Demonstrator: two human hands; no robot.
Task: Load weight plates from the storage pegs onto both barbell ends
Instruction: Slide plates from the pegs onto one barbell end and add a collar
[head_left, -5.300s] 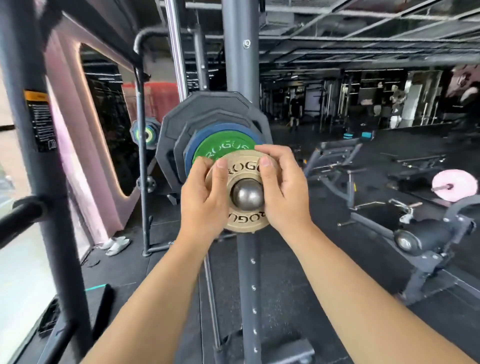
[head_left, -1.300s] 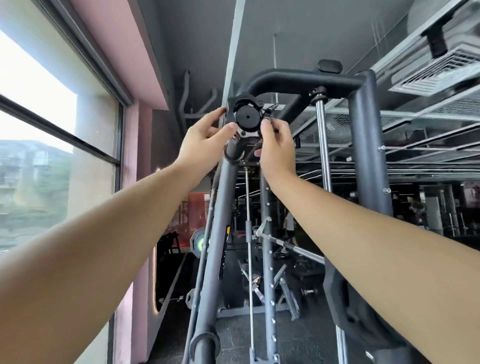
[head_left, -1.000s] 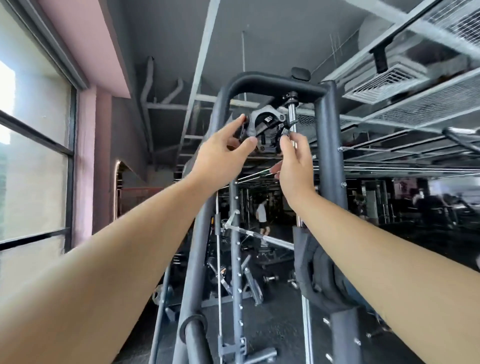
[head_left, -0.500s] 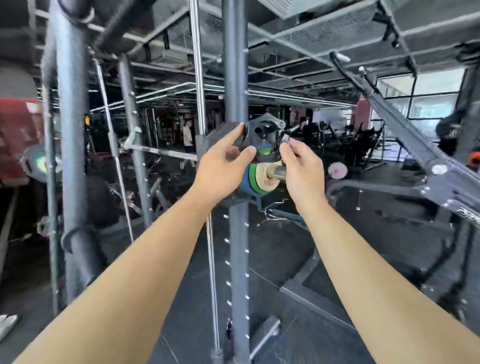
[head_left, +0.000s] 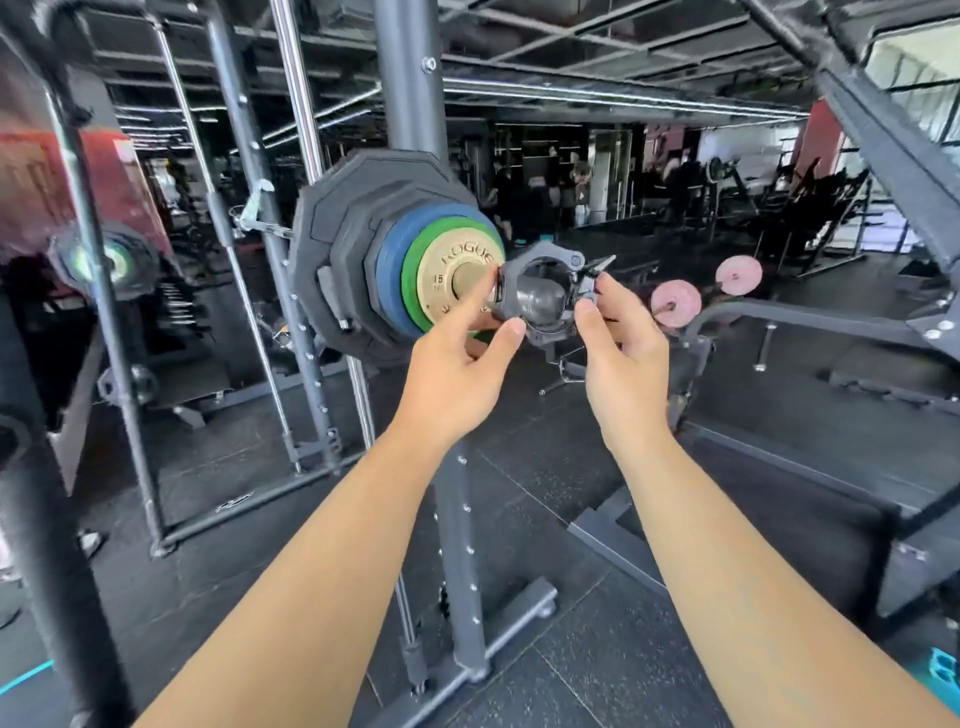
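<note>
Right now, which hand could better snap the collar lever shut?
Probably the right hand: its fingers sit under the raised lever; the left hand holds the collar on the plate side.

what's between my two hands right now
The black collar, pinched by the left hand and right hand; the bar end shows through its hole. Head view.

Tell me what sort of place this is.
A gym's weight area, almost certainly: stacked weight plates, a steel rack upright behind them, and pink plates further back. The left hand and right hand hold a barbell collar.
</note>
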